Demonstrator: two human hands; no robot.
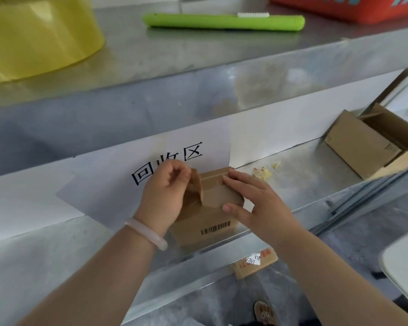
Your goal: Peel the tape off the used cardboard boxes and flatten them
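Two cardboard boxes sat on the lower steel shelf [304, 165]: one larger open box [360, 149] at three o'clock and one small barcoded box [205, 231] at centre. One yellow basin [33, 36] stood at ten o'clock. The left hand [163, 196] gripped the small box's raised side flap [196, 184] with curled fingers. The right hand [257, 198] pressed straight fingers on its taped top [219, 194]. One green cutter [222, 21] lay at twelve o'clock.

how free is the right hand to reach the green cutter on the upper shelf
Probably yes: nothing lies between the right hand and the green cutter, though it must first leave the small box.
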